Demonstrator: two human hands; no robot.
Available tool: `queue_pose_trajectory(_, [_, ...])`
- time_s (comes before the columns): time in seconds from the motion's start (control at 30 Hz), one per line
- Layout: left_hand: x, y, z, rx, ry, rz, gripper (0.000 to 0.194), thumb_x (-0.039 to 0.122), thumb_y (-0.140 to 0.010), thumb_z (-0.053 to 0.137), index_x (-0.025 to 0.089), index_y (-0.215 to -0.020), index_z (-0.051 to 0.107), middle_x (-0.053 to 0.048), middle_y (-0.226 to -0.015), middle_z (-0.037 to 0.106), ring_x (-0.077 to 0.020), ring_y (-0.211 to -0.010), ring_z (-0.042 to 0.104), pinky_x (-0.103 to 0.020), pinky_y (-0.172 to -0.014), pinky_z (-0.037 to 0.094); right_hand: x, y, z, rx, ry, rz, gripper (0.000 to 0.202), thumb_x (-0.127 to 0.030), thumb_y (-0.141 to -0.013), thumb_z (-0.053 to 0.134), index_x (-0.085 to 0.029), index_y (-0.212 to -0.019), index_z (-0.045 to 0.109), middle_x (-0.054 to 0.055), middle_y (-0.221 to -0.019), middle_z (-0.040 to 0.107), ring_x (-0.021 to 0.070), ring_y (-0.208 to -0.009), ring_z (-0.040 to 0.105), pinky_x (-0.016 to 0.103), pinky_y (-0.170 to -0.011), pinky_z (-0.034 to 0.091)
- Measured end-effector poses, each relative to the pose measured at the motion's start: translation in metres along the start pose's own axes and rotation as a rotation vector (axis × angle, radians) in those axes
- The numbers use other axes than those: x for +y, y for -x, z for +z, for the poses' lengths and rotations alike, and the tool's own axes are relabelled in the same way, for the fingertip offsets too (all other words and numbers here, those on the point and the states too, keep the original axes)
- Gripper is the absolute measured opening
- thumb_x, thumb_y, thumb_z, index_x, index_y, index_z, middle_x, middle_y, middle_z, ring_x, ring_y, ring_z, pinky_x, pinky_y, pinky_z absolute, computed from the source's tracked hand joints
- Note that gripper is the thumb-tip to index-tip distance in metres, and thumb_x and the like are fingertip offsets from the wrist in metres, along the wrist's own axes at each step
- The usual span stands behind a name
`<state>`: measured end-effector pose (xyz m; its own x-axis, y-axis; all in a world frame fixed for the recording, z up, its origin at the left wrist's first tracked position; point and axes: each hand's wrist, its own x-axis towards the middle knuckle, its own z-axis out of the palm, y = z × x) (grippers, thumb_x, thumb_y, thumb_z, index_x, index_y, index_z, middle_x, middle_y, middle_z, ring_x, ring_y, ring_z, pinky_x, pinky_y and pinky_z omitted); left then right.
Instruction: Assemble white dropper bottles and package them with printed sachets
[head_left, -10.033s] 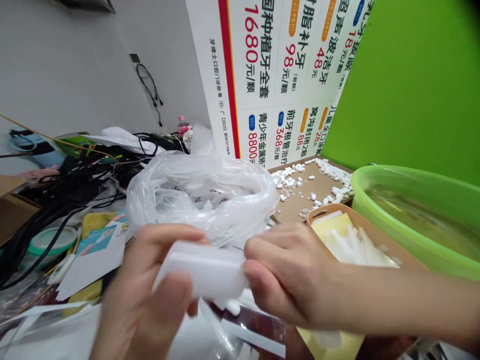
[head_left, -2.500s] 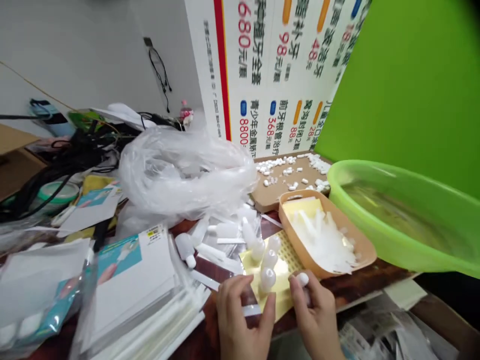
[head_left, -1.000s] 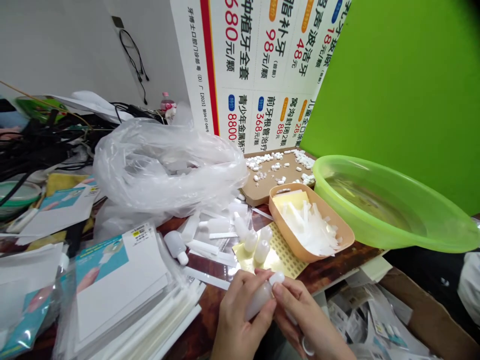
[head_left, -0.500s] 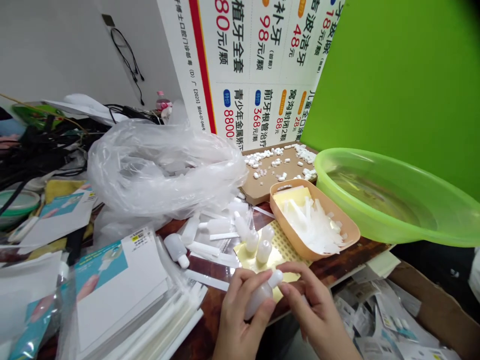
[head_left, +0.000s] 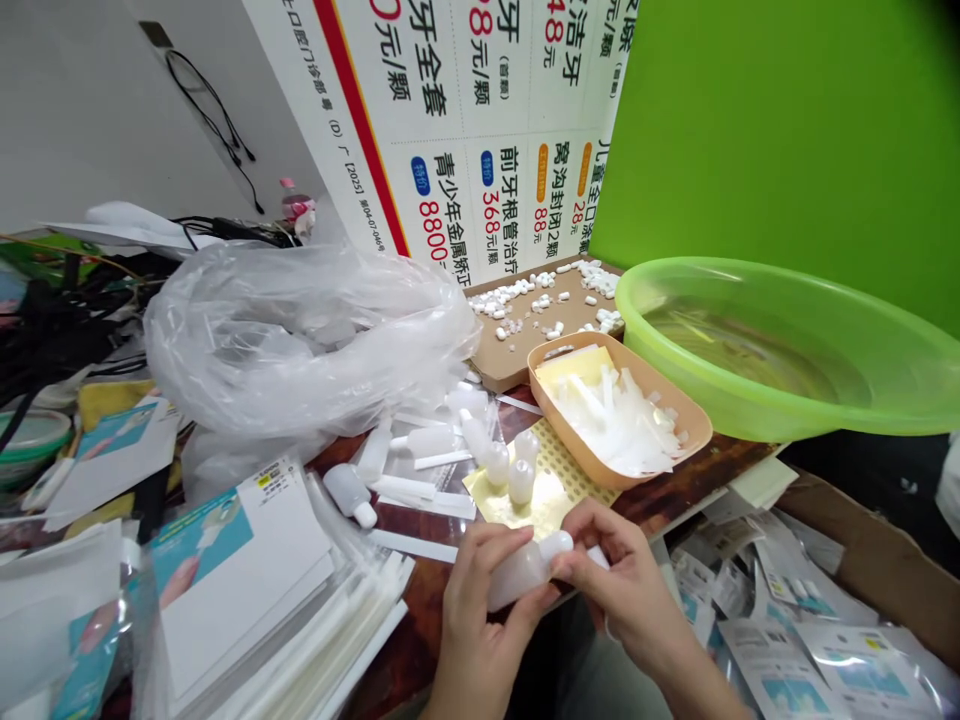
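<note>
In front of me, near the table's front edge, my left hand (head_left: 484, 600) is wrapped round a small translucent squeeze bottle (head_left: 514, 578), which lies tilted on its side. Its rounded white cap (head_left: 556, 546) points right. Thumb and fingertips of my right hand (head_left: 626, 575) are closed at that cap. A white piece (head_left: 598, 557) shows between the right fingers; its kind is unclear. Just beyond my hands, several similar bottles (head_left: 522, 481) stand upright on a yellow sheet (head_left: 559, 490). Another capped bottle (head_left: 348, 492) lies to the left, among white strips (head_left: 424, 500).
An orange tray (head_left: 541, 390) of translucent strips and a green basin (head_left: 750, 290) stand right. Behind is a cardboard tray (head_left: 517, 345) with small white caps. Left are a big plastic bag (head_left: 307, 340) and stacked cards (head_left: 240, 570). Packaged items (head_left: 795, 620) fill a box below right.
The bottle has tipped from slanted to nearly lying, its cap now pointing right. My right hand remains at the cap, and the white piece in its fingers shows more. The view has shifted slightly.
</note>
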<state>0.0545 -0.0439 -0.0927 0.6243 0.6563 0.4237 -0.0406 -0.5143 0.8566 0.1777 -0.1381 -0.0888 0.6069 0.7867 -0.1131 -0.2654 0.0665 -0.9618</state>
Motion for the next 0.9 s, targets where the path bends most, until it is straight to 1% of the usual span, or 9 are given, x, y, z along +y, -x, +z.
queue_pose_trajectory(0.1, [0.002,-0.001,0.002,-0.018,0.030,0.027,0.028,0.016,-0.083,0.073,0.032,-0.105,0.069,0.002,-0.097,0.062,-0.0146,-0.089,0.064,-0.022,-0.078,0.053,0.001,0.004,0.008,-0.007,-0.182,0.043,0.039,-0.040,-0.063,0.087,-0.020,-0.071,0.055,-0.008,-0.054,0.049,0.0018,-0.039,0.030,0.014,-0.034,0.021])
queue_pose_trajectory(0.2, [0.002,-0.001,0.001,-0.025,0.046,0.016,0.029,0.014,-0.083,0.071,0.034,-0.104,0.070,0.003,-0.098,0.060,-0.0131,-0.090,0.063,-0.019,-0.078,0.052,0.007,0.014,0.012,-0.023,-0.328,0.051,0.048,-0.036,-0.064,0.088,-0.026,-0.103,0.063,-0.010,-0.056,0.052,0.0004,-0.037,0.031,0.011,-0.034,0.021])
queue_pose_trajectory(0.3, [0.002,0.001,-0.001,-0.014,0.031,-0.075,0.035,0.014,-0.083,0.072,0.036,-0.108,0.068,0.004,-0.103,0.060,-0.0132,-0.095,0.062,-0.019,-0.083,0.051,0.015,0.020,0.012,-0.077,-0.393,0.017,0.051,-0.039,-0.076,0.080,-0.028,-0.123,0.064,-0.010,-0.054,0.046,-0.0008,-0.034,0.028,0.011,-0.032,0.017])
queue_pose_trajectory(0.43, [0.004,0.003,0.000,0.012,0.069,-0.171,0.034,0.019,-0.084,0.073,0.041,-0.110,0.068,0.005,-0.105,0.058,-0.0118,-0.097,0.060,-0.016,-0.082,0.049,0.021,0.023,0.009,-0.080,-0.449,0.051,0.029,-0.041,-0.089,0.066,-0.024,-0.111,0.073,-0.011,-0.045,0.033,-0.0004,-0.032,0.025,0.010,-0.032,0.017])
queue_pose_trajectory(0.53, [0.006,0.001,0.002,0.029,0.081,-0.202,0.033,0.020,-0.084,0.072,0.040,-0.110,0.069,0.005,-0.102,0.059,-0.0114,-0.094,0.060,-0.015,-0.081,0.048,0.017,0.021,0.007,-0.031,-0.458,0.008,0.019,-0.038,-0.084,0.072,-0.027,-0.100,0.073,-0.011,-0.047,0.037,-0.0013,-0.033,0.027,0.009,-0.033,0.019])
queue_pose_trajectory(0.67, [0.009,-0.001,0.000,-0.063,0.093,-0.226,0.030,0.024,-0.085,0.073,0.038,-0.111,0.070,0.003,-0.102,0.062,-0.0134,-0.094,0.062,-0.018,-0.082,0.049,0.010,0.011,0.002,-0.007,-0.344,0.009,0.049,-0.033,-0.076,0.080,-0.032,-0.122,0.063,-0.010,-0.059,0.052,-0.0014,-0.031,0.031,0.009,-0.030,0.021])
queue_pose_trajectory(0.77, [0.008,0.000,0.000,-0.059,0.059,-0.159,0.035,0.022,-0.084,0.073,0.032,-0.116,0.066,0.001,-0.104,0.063,-0.0151,-0.094,0.063,-0.021,-0.083,0.051,0.009,0.002,0.002,-0.057,-0.243,0.030,0.029,-0.034,-0.073,0.082,-0.019,-0.096,0.073,-0.007,-0.054,0.053,-0.0003,-0.031,0.035,0.009,-0.029,0.023])
queue_pose_trajectory(0.83, [0.005,0.002,0.004,0.019,0.011,-0.051,0.039,0.013,-0.082,0.073,0.029,-0.117,0.063,0.000,-0.104,0.063,-0.0155,-0.095,0.063,-0.022,-0.085,0.051,0.011,-0.002,0.005,-0.012,-0.260,0.001,0.025,-0.035,-0.070,0.084,-0.017,-0.077,0.068,-0.008,-0.051,0.050,-0.0010,-0.033,0.033,0.008,-0.031,0.023])
queue_pose_trajectory(0.9, [0.003,0.004,0.009,0.079,-0.001,0.070,0.045,0.003,-0.080,0.069,0.032,-0.114,0.063,0.002,-0.102,0.062,-0.0139,-0.094,0.062,-0.022,-0.086,0.050,0.013,-0.002,0.008,0.038,-0.295,-0.026,0.028,-0.037,-0.070,0.083,-0.019,-0.073,0.063,-0.010,-0.052,0.047,-0.0017,-0.035,0.031,0.007,-0.032,0.024])
